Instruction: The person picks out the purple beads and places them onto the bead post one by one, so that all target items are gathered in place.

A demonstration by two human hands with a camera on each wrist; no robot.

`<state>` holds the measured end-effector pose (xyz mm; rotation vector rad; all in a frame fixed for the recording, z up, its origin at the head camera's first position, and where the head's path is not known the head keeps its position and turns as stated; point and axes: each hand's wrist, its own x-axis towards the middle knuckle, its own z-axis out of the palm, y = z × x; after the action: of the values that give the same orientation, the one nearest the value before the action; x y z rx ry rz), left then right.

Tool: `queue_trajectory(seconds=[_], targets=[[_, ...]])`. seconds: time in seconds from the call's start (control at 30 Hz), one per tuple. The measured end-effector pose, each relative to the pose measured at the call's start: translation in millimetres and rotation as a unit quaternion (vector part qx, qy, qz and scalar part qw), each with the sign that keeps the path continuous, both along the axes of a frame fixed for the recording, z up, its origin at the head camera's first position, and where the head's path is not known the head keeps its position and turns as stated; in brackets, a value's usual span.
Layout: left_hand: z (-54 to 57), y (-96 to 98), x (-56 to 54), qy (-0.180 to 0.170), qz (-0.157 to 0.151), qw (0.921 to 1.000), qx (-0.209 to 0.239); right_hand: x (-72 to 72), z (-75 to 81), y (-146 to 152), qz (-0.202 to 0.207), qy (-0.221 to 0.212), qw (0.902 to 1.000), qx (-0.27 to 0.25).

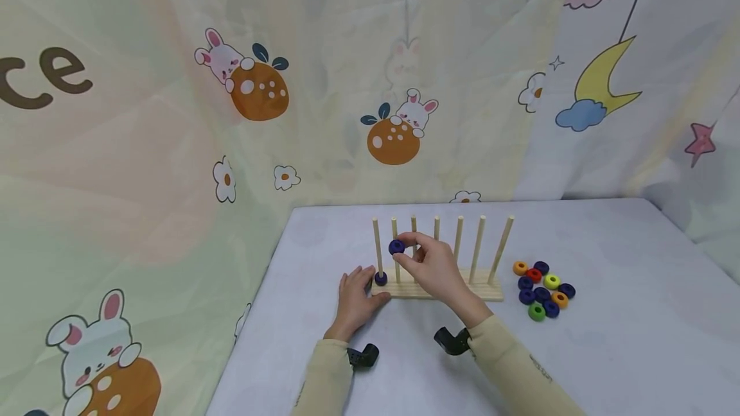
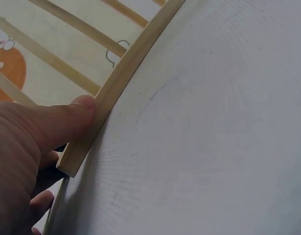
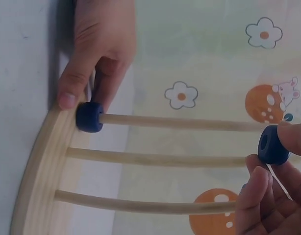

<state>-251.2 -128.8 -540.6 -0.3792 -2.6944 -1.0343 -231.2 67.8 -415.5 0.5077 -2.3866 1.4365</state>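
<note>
A wooden peg rack [image 1: 445, 290] with several upright pegs stands on the table. My left hand [image 1: 354, 300] grips its left end, the thumb [image 2: 84, 110] on the near edge of the base and the other fingers around the end. One dark blue bead [image 3: 89, 117] sits at the bottom of the leftmost peg, beside that hand. My right hand [image 1: 430, 265] pinches another dark blue bead [image 1: 396, 246] between thumb and fingertips. In the head view this bead overlaps the upper part of the second peg [image 1: 394, 226], below its tip.
Right of the rack lies a loose group of beads: several blue ones, a green bead [image 1: 536, 311], a yellow bead [image 1: 552, 282], a red bead [image 1: 534, 275] and orange ones. A printed cloth [image 1: 324, 82] hangs behind the white table [image 1: 624, 352].
</note>
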Motion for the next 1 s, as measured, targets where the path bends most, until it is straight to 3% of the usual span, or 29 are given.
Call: queue_trajectory(seconds=[1.0], targets=[[-3.5, -0.4, -1.9, 0.0, 0.002, 1.0, -0.007, -4.4, 32.0, -10, 0.02, 0.072, 0.9972, 0.0]])
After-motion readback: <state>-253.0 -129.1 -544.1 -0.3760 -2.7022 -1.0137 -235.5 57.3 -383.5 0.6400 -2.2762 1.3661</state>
